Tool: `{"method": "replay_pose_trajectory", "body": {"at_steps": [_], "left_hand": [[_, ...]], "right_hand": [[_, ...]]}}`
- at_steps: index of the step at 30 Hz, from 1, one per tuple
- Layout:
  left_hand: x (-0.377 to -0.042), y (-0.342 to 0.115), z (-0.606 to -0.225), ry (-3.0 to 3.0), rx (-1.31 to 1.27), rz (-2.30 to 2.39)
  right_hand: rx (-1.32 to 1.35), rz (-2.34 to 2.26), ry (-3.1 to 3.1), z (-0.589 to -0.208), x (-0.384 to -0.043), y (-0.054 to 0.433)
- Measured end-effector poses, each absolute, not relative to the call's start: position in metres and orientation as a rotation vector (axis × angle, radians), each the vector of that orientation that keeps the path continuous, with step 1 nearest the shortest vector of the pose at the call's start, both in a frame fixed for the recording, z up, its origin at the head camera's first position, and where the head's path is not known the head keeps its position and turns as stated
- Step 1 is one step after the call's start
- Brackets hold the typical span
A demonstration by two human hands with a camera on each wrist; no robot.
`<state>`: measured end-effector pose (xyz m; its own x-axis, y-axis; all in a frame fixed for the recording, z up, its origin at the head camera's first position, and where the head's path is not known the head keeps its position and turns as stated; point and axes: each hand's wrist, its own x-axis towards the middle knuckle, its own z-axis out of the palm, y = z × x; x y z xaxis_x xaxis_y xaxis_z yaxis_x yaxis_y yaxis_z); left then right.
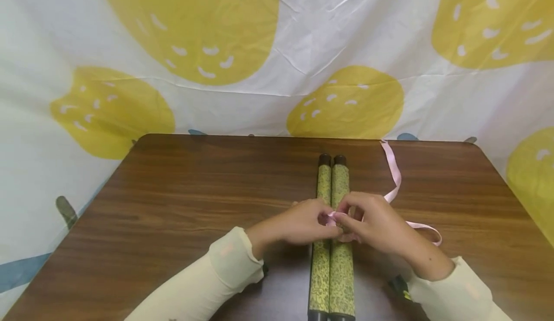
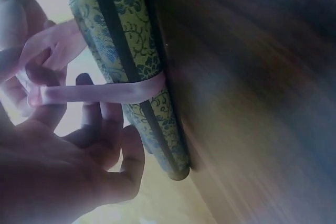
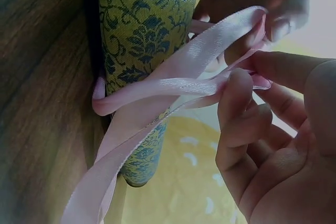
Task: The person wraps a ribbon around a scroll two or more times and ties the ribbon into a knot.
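Two scroll rollers covered in yellow-green brocade with dark end caps lie side by side, the left roller (image 1: 321, 273) against the right roller (image 1: 342, 277). A pink satin ribbon (image 3: 157, 90) passes round them near the middle. Above the rollers my left hand (image 1: 305, 222) pinches the ribbon; in the left wrist view a taut band (image 2: 100, 94) runs from its fingertips around the brocade. My right hand (image 1: 381, 222) pinches ribbon between thumb and forefinger, close beside the left fingertips. Folds of ribbon gather between both hands, and fingers partly hide them.
A loose ribbon tail (image 1: 393, 167) stretches to the far edge of the brown wooden table (image 1: 207, 181), and a ribbon loop (image 1: 433, 232) lies right of the right wrist. Behind the table hangs a white cloth (image 1: 294, 32) printed with yellow fruit.
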<state>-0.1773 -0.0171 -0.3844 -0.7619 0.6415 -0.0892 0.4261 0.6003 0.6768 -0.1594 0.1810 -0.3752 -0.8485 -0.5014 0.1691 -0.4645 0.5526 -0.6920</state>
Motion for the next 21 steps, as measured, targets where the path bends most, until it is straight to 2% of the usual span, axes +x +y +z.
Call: {"method": "replay_pose_trajectory", "body": {"at_steps": [12, 21], "left_hand": [[-0.171, -0.025, -0.380, 2.769, 0.812, 0.766], [-0.170, -0.041, -0.376, 2.688, 0.794, 0.931]], "right_hand": [[-0.836, -1.164, 2.730, -0.376, -0.159, 0.181], [-0.776, -1.123, 2.708, -0.375, -0.158, 0.183]]}}
